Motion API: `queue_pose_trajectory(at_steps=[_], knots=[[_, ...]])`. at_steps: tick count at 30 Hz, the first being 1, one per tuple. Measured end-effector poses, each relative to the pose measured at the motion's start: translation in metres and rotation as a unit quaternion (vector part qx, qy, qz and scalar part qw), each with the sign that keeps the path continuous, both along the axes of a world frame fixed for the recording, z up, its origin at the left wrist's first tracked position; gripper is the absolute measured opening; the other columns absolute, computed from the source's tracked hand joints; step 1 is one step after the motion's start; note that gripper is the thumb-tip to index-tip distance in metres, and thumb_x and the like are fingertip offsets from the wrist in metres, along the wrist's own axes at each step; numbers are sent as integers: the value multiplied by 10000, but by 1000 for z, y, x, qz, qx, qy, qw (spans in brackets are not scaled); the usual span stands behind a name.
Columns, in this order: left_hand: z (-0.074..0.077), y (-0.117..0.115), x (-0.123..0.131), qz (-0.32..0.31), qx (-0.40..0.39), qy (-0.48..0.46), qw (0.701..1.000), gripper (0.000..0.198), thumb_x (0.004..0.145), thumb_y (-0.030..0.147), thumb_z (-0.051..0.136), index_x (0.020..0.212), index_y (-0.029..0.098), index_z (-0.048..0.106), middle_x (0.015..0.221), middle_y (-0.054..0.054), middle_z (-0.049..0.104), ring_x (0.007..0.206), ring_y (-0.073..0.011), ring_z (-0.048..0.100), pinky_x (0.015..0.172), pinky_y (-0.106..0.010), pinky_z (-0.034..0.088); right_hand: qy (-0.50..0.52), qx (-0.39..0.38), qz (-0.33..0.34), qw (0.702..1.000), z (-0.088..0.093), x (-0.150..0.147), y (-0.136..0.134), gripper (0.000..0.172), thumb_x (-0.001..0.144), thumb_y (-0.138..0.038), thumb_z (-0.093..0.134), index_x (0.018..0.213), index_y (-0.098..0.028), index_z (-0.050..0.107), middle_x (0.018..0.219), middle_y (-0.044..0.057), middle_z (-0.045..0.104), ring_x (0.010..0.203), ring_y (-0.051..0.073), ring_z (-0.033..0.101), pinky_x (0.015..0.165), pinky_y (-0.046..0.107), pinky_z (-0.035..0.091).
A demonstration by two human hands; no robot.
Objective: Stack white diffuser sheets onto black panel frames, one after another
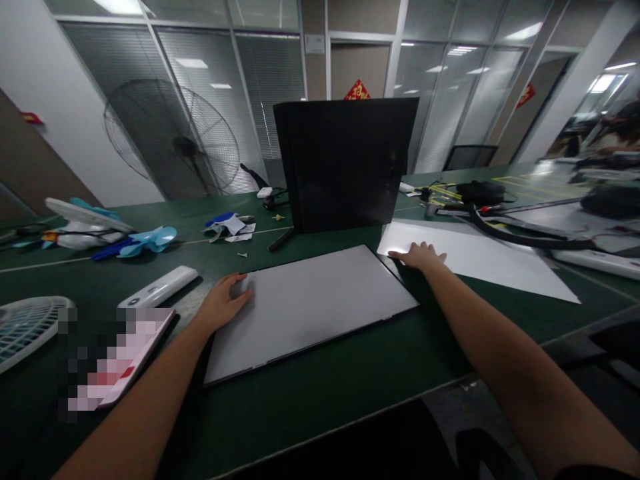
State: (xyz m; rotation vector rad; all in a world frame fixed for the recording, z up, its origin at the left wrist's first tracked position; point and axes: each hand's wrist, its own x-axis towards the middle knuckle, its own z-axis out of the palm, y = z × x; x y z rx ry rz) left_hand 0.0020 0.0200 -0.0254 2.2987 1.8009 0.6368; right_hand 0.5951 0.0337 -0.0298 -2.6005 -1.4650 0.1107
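Here, at ten o'clock on the dark-rimmed grey panel (310,300), the left hand (225,303) is laid at the edge, thumb and fingers loosely parted, nothing seen to be gripped. Flat on the bench (350,383), at twelve o'clock from the wearer, the panel is displayed! Stiffness is suggested by its straight edges; modest weight can be guessed, and a smooth, perhaps fragile face (no bending advised). It is best taken by the rims at nine and three o'clock. And at two o'clock, the white sheet (480,263), judged light and floppy, best lifted by a corner, is met by the right hand (420,255), fingers partly spread; whether anything is pinched cannot be told.
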Motion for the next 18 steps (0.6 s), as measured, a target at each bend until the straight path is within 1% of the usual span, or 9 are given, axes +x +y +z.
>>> queue_pose_trajectory(at_steps=[2,5,7,10,13,15,17,18], knots=[[0,0,0,0,1,-3,1000,693,849,607,534,1369,163,653,1496,-171,632,1387,-338,583,1203,-470,429,13,6,-7,1000,2,-2,1,1074,803,-971,440,1491,-160,585,1587,286,464,1470,501,398,1117,790,285],[0,0,1,0,5,-5,1000,683,845,600,540,1356,163,660,1484,-170,641,1385,-340,585,1212,-475,419,21,23,-23,999,6,-5,0,982,821,-921,497,1461,-185,610,1519,274,540,1418,486,472,1097,771,329],[0,0,1,-2,8,-4,1000,672,846,595,543,1350,167,665,1469,-168,652,1373,-339,594,1209,-476,422,20,34,-39,998,10,-6,-2,931,837,-879,528,1446,-181,620,1467,276,583,1374,481,523,1076,751,370],[1,0,1,-1,11,-7,1000,659,846,588,546,1349,180,668,1455,-160,662,1358,-335,607,1198,-471,437,18,54,-71,996,18,-2,-11,858,855,-798,583,1403,-142,646,1353,295,650,1262,482,618,1009,680,468],[1,-2,2,0,13,-11,1000,651,845,581,548,1346,185,671,1472,-158,651,1373,-338,598,1209,-483,428,12,90,-93,992,31,6,-21,798,912,-739,534,1381,-104,652,1282,302,680,1186,471,667,943,590,533],[2,-3,2,-4,11,-14,1000,657,848,585,548,1349,178,668,1482,-162,644,1385,-336,589,1221,-490,414,5,114,-98,989,42,6,-26,791,945,-743,467,1401,-120,642,1276,287,688,1174,463,675,931,561,542],[3,-4,2,-9,7,-18,1000,679,851,588,545,1362,156,660,1496,-177,630,1394,-335,582,1230,-491,405,-1,154,-89,984,51,-4,-29,808,953,-768,432,1442,-153,621,1271,267,700,1164,455,679,932,546,542],[3,-4,2,-10,5,-18,1000,687,850,585,545,1367,146,658,1502,-184,624,1396,-336,580,1231,-490,405,-6,179,-76,981,55,-13,-31,817,954,-777,427,1465,-167,607,1263,258,707,1158,452,681,937,540,540]])
